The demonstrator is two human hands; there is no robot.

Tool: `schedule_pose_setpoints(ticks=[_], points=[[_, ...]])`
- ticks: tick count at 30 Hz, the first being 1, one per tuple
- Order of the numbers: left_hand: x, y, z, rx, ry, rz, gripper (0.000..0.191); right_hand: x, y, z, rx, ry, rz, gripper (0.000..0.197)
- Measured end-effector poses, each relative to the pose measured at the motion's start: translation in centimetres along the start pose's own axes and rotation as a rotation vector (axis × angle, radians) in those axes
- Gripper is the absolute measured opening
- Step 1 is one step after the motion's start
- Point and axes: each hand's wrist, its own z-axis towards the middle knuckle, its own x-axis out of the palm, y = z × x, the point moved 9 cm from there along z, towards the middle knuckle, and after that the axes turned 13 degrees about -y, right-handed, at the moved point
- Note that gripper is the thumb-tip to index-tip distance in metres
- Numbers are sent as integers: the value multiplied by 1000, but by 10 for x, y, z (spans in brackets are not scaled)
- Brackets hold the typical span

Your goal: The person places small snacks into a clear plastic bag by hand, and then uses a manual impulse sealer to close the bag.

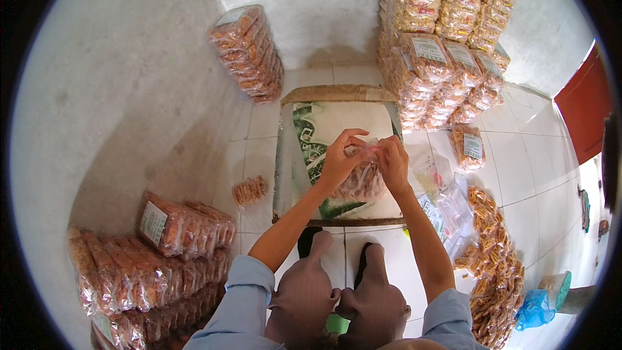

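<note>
On a low table (286, 155), a clear plastic bag (359, 184) of brown snacks rests against a white sheet with green print (350, 116). My left hand (342, 160) pinches the gathered mouth of this bag between thumb and fingertips, its index finger arched above. From the other side, my right hand (392, 160) grips the same gathered plastic with curled fingers. A small reddish bit shows between the two hands, too hidden to identify. The bag's lower part lies on the table, below my fingers.
Packed snack bags (432, 78) are stacked at the back right, others (248, 53) by the wall, more (155, 272) at the lower left. Loose small snack packets (495, 272) lie heaped on the right, beside plastic bags (449, 204) and a blue bag (534, 308). One packet (249, 190) lies left.
</note>
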Motion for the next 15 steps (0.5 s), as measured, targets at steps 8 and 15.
schedule_pose_setpoints(ticks=[8,15], points=[[-10,7,9,28,-98,-68,34,-2,-27,0,316,-14,307,52],[2,-10,8,196,-103,96,23,4,-48,-20,445,-98,306,31]])
